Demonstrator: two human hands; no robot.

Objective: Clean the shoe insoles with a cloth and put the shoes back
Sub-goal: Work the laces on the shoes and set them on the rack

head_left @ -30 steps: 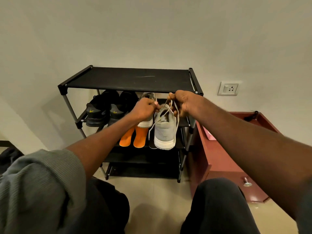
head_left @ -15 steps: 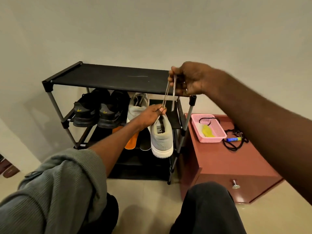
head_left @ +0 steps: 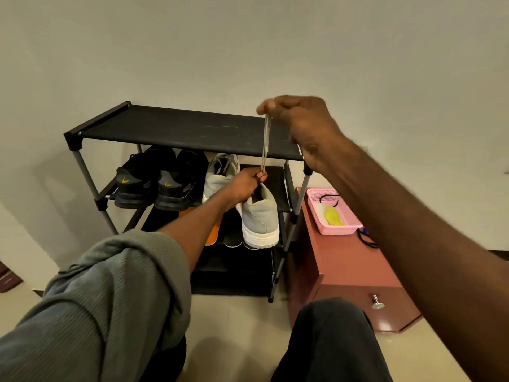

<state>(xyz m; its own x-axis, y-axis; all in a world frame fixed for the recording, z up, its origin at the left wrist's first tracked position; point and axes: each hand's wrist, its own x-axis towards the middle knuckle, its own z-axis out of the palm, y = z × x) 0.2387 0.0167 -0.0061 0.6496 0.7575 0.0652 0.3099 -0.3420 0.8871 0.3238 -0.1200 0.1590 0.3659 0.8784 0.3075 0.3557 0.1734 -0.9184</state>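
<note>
A grey sneaker with a white sole rests heel-out at the right end of the black shoe rack's middle shelf. My left hand grips it at the collar and tongue. My right hand is raised over the rack's top shelf and pinches the ends of the shoe's laces, which run taut down to the shoe. The matching grey sneaker sits to the left on the same shelf. An orange insole and a dark insole lean on the lower shelf.
Two black sneakers fill the left of the middle shelf. A reddish cabinet stands right of the rack, carrying a pink basket with a yellow item and a black cord. My knees are at the bottom, on a tiled floor.
My right hand has pulled the laces up from the shoe to above the top shelf, drawing them taut. My left hand has stayed on the grey sneaker, steadying it.
</note>
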